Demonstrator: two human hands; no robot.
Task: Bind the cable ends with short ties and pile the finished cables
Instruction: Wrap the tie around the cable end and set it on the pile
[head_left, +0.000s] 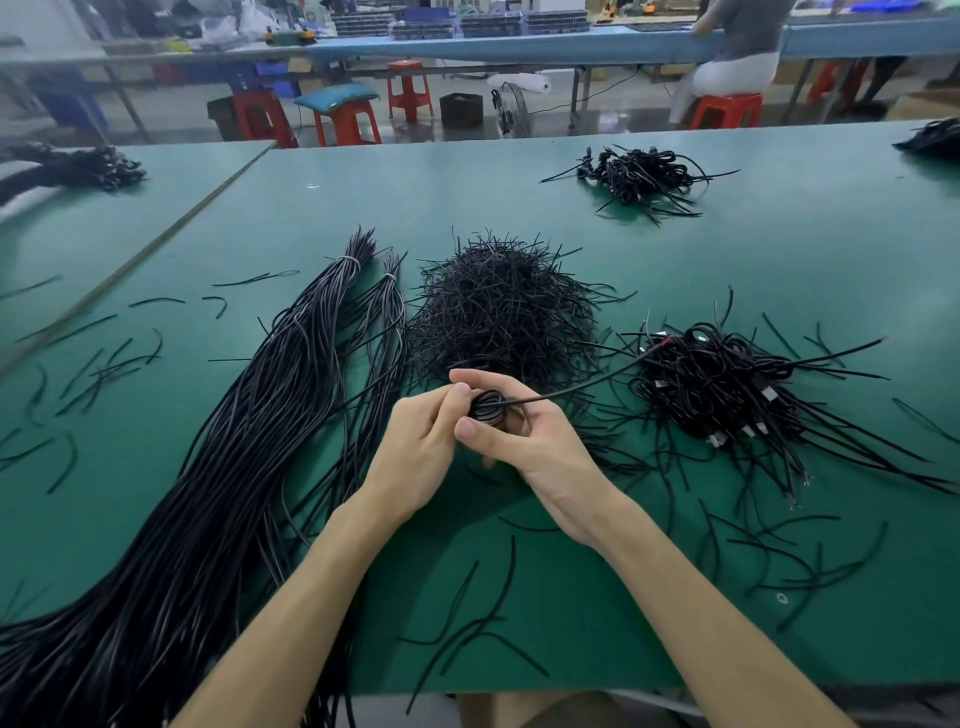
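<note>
Both hands meet over the green table around a small coiled black cable. My left hand pinches the coil from the left, and my right hand curls round it from the right. The cable's loose end runs up and right toward a pile of coiled, bound cables. A heap of short black ties lies just beyond the hands. A long bundle of unbound black cables stretches along the left.
Loose ties are scattered left, right and near the front edge. A second cable pile lies at the far right, more cables at the far left. A seated person and red stools are beyond the table.
</note>
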